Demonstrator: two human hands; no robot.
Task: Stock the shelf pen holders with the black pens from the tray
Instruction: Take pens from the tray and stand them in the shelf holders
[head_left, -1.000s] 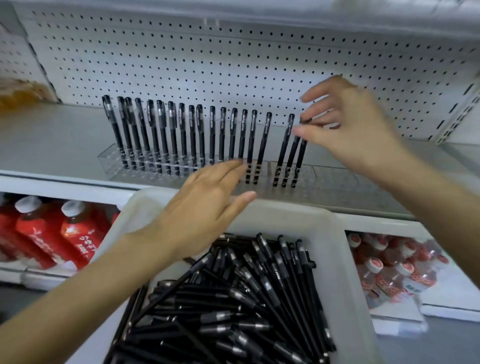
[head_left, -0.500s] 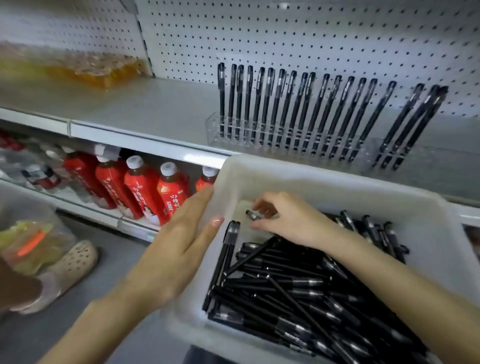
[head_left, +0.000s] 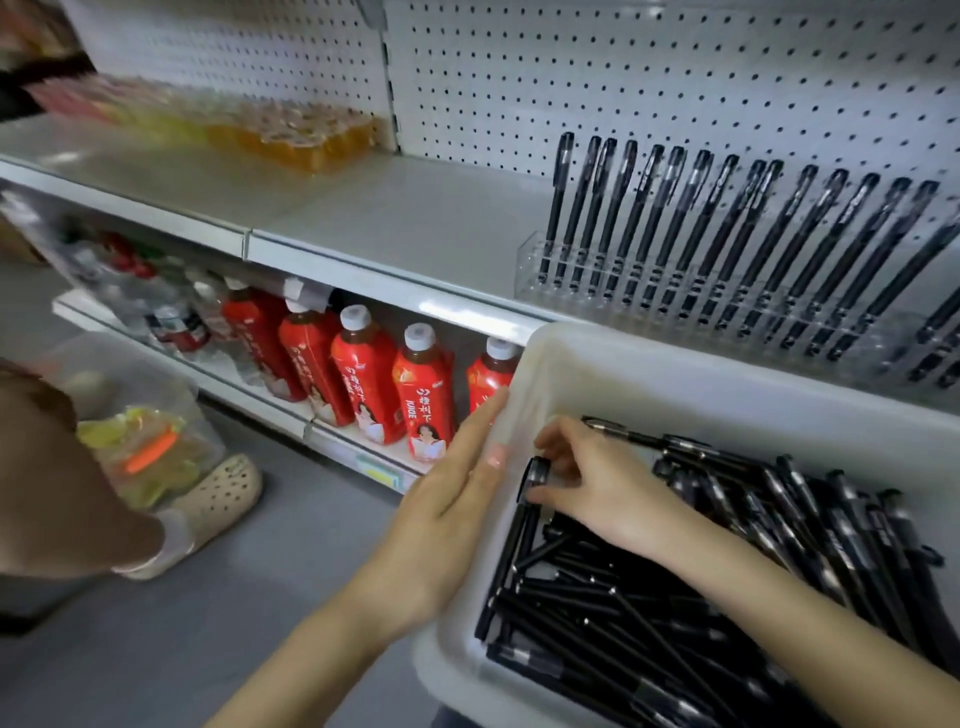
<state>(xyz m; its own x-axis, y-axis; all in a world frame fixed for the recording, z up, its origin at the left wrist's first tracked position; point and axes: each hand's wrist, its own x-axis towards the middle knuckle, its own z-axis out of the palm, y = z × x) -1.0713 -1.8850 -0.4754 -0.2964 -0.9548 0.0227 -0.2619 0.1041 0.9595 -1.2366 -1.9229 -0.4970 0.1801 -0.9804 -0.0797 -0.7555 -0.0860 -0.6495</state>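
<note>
left hand (head_left: 457, 499): I'm laying straight fingers flat against the outer wall of the tray (head_left: 675, 364), gripping nothing.
right hand (head_left: 597, 499): I'm pinching one pen (head_left: 537, 474) by its end, in the tray's 10 o'clock corner.
black pens (head_left: 649, 597): lying heaped in the white plastic tray, 5 o'clock.
pen holder (head_left: 675, 296): clear, slotted, standing at 2 o'clock.
juice bottles (head_left: 363, 379): red, 9 o'clock.

I see a tray (head_left: 675, 358) of milky, matt plastic. Its pens (head_left: 597, 597) look like black plastic, with dull barrels and shinier caps. Near the front edge of the smooth painted-metal shelf (head_left: 415, 228), the holder (head_left: 524, 275) is clear, glossy plastic. The bottles (head_left: 423, 389) wear shiny red wrap.
</note>
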